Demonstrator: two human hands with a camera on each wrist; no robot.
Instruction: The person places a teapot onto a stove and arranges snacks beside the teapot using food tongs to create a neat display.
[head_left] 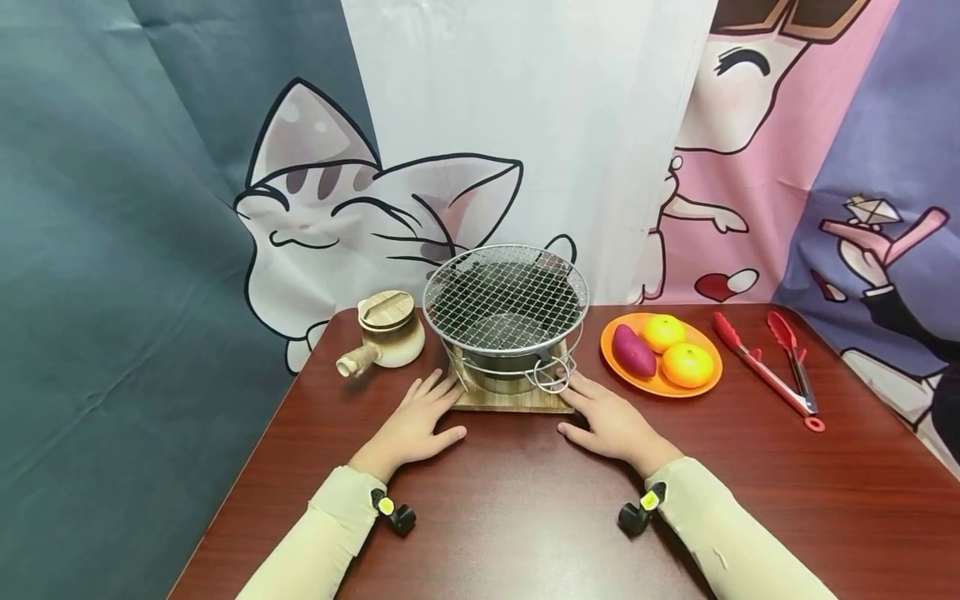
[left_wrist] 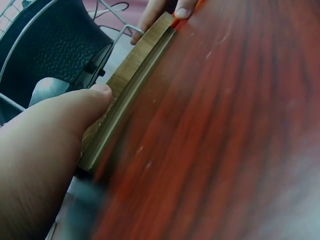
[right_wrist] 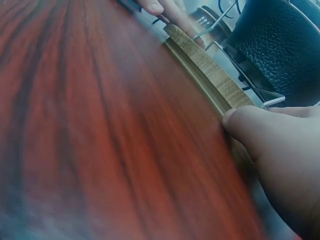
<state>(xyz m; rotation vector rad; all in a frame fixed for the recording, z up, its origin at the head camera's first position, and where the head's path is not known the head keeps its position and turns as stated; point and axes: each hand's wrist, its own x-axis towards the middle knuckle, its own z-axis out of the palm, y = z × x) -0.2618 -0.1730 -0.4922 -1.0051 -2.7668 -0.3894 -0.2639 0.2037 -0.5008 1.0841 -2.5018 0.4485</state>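
Pale sleeves (head_left: 330, 525) cross the counter (head_left: 517, 508), head view; straight left fingers (head_left: 431, 402) and right fingers (head_left: 591, 400), gripping nothing, flank a board (head_left: 517, 402), its mesh-topped stove (head_left: 501, 364) apparently set; a loaded plate (head_left: 647, 387) and tongs (head_left: 772, 377) lie untouched beyond the right fingers. Left wrist: thumb (left_wrist: 65, 112) at the board's edge. Right wrist: other thumb (right_wrist: 267, 132) likewise.

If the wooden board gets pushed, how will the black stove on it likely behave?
The black stove would probably ride along with the wooden board it rests on. Its mesh grill looks wider than the board, so it may tip if jolted. Its textured wall looks rigid and unlikely to flex.
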